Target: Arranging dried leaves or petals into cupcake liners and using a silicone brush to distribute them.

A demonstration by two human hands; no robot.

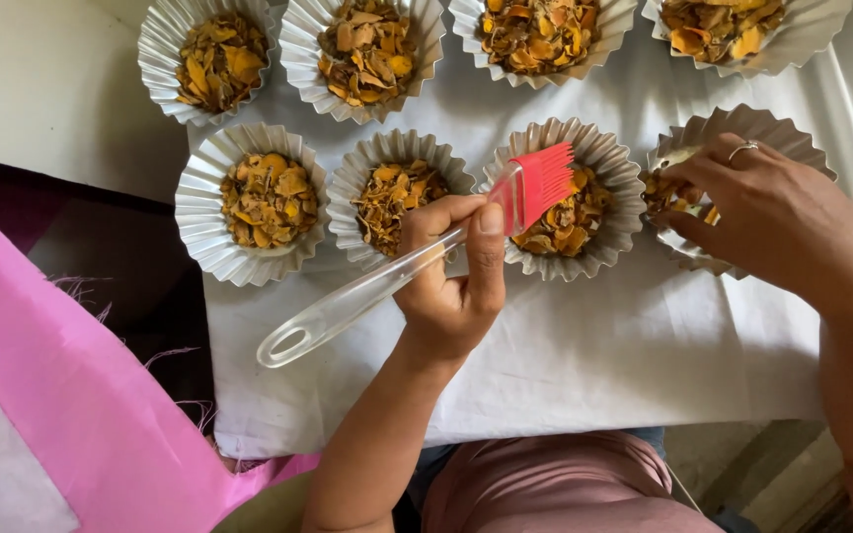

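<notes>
My left hand (451, 286) is closed around the clear handle of a pastry brush (348, 306). Its red silicone bristles (542, 183) hover over a fluted foil cup (612, 168) filled with orange-yellow dried chips. My right hand (772, 212), with a ring on one finger, rests on the neighbouring foil cup (782, 133) at the right. Its fingertips are in the chips at that cup's left side.
Several more filled foil cups stand in two rows on a white cloth (594, 345), among them one at the left (194, 212) and one in the middle (357, 178). Pink fabric (71, 395) lies at the lower left over a dark surface (120, 247).
</notes>
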